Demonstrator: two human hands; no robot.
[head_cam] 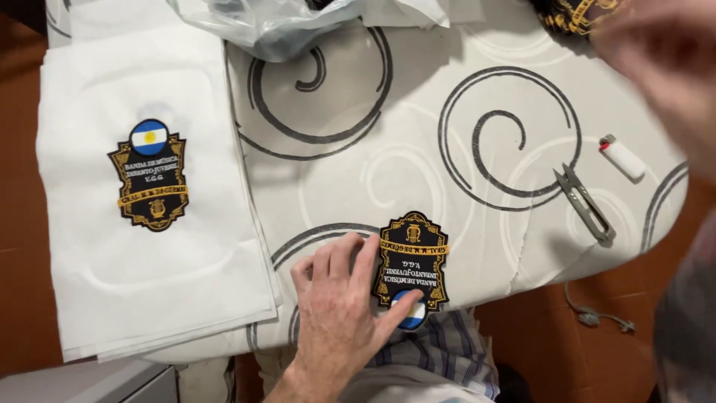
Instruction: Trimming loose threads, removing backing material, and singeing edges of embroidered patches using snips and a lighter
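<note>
Patch pinned at the bottom edge of the ironing board

Left hand [335,313] presses flat, fingers spread, on the black-and-gold patch [412,265] at lower centre. Another patch [149,175] already sits on the white cloth [112,283], left. Snips [585,201] and lighter [623,157] lie untouched further right. Right hand [664,60], upper right, is blurred, can't tell its grip.

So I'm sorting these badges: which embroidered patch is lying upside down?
The patch under the left hand, at the board's near edge: its flag disc points toward the person. The other patch, on the white fabric, has its disc on top.
</note>
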